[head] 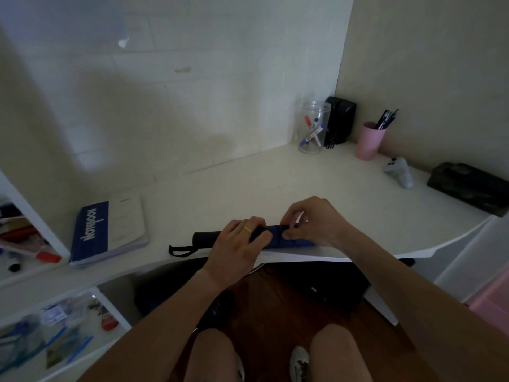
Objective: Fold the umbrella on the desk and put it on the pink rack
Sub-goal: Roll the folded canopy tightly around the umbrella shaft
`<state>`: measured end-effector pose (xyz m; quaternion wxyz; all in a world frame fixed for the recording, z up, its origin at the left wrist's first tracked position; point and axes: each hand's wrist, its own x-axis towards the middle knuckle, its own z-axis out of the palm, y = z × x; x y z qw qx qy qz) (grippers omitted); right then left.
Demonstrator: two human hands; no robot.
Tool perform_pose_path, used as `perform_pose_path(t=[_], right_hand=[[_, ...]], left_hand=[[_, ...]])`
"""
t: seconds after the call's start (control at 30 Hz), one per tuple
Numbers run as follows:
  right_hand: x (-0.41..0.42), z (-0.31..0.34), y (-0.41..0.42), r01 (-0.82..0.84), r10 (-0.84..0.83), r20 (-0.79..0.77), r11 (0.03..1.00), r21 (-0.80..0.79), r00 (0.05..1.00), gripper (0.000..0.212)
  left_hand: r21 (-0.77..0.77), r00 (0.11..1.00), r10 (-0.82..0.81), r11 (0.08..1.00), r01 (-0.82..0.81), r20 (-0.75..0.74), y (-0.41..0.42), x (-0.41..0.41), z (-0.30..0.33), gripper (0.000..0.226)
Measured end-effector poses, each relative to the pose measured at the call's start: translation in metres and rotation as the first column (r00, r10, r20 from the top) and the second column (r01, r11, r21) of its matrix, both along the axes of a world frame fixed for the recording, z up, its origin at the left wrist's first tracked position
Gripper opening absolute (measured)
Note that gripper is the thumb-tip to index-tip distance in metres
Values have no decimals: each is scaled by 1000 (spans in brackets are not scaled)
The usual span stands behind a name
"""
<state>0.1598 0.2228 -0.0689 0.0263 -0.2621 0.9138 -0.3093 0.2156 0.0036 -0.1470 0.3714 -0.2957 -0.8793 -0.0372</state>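
Observation:
A folded dark blue umbrella [278, 238] lies along the front edge of the white desk [275, 177], its black handle [203, 239] and wrist loop pointing left. My left hand [239, 244] wraps around the umbrella near the handle end. My right hand [314, 221] pinches the umbrella's closing strap with its fingertips around the middle of the rolled canopy. A pink surface [490, 301] shows at the far right edge, below desk level; I cannot tell whether it is the rack.
A blue notebook [107, 232] lies on the desk's left. At the back right stand a clear jar of markers [312, 128], a black speaker [340, 119] and a pink pen cup [370, 140]. A game controller [400, 172] and black case [471, 186] lie right. White shelves [33, 244] stand left.

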Motion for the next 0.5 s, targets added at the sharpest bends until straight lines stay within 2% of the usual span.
perform_pose_path(t=[0.13,0.2,0.27,0.5], right_hand=[[-12,9,1,-132,114,145,983,128,983,54],[-16,11,0,-230,195,259,966,115,946,49],[-18,11,0,-286,251,296,955,81,922,36],[-29,1,1,-237,251,378,968,-82,891,33]], left_hand=[[-11,998,-23,1000,22,-63,0,0,-1,15],[-14,993,-33,999,32,-112,-1,1,-1,11],[-22,988,-46,999,43,-146,-2,1,-1,8],[-40,986,-39,999,33,-161,-5,-3,0,8]])
